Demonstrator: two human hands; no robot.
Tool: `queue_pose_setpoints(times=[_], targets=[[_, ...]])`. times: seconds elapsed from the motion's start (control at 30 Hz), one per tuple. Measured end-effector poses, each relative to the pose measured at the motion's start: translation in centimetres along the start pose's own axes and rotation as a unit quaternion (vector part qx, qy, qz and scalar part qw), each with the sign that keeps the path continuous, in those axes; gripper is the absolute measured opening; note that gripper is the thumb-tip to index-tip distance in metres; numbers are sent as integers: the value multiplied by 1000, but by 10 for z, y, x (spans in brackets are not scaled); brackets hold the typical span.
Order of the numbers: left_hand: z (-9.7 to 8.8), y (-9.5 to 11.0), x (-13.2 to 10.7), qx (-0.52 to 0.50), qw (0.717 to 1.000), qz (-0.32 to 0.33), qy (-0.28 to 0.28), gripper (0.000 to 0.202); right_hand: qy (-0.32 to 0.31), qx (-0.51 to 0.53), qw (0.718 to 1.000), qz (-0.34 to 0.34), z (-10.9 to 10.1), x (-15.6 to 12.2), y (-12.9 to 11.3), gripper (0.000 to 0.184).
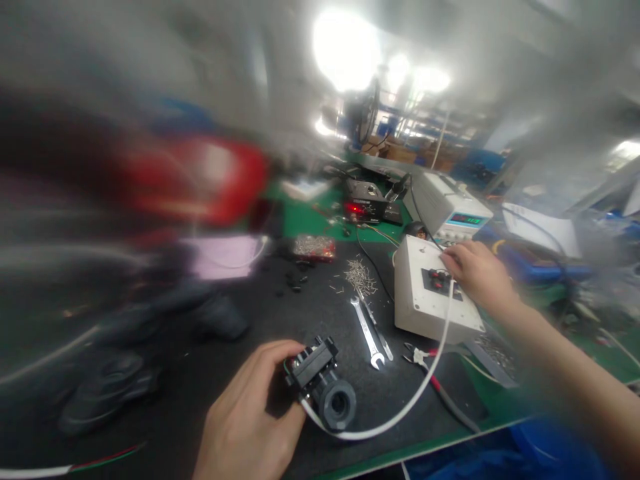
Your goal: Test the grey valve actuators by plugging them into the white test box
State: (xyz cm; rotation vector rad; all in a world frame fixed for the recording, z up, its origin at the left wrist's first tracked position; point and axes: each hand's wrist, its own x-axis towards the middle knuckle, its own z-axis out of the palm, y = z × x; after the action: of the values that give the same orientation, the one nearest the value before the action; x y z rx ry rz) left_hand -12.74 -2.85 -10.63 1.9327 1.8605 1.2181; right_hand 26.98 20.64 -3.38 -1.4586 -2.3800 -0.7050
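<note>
My left hand (255,407) is closed around a black plastic valve-like fitting (317,380), which has a round ring-shaped port facing me. From it a white cable (400,423) loops across the mat up to a white control box (415,287). On the box's sloping top sit red and black terminals (439,280), where the cable ends. My right hand (473,267) rests at the box's upper edge beside these terminals, its fingers curled together. Whatever is between those fingertips is hidden.
An open-ended wrench (367,333), tweezers (377,330) and pliers (417,357) lie mid-mat. Behind them are loose metal pins (360,277) and a bag of pins (314,247). A power supply (450,207) and a black unit with a red display (365,207) stand farther back. Blurred black parts (110,387) lie left.
</note>
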Motion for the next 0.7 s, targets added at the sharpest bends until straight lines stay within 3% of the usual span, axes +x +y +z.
queue_pose_setpoints(times=[0.7], targets=[[1, -6, -1, 20, 1000, -3, -17, 38, 25, -28, 999, -22, -10, 3, -9, 23]])
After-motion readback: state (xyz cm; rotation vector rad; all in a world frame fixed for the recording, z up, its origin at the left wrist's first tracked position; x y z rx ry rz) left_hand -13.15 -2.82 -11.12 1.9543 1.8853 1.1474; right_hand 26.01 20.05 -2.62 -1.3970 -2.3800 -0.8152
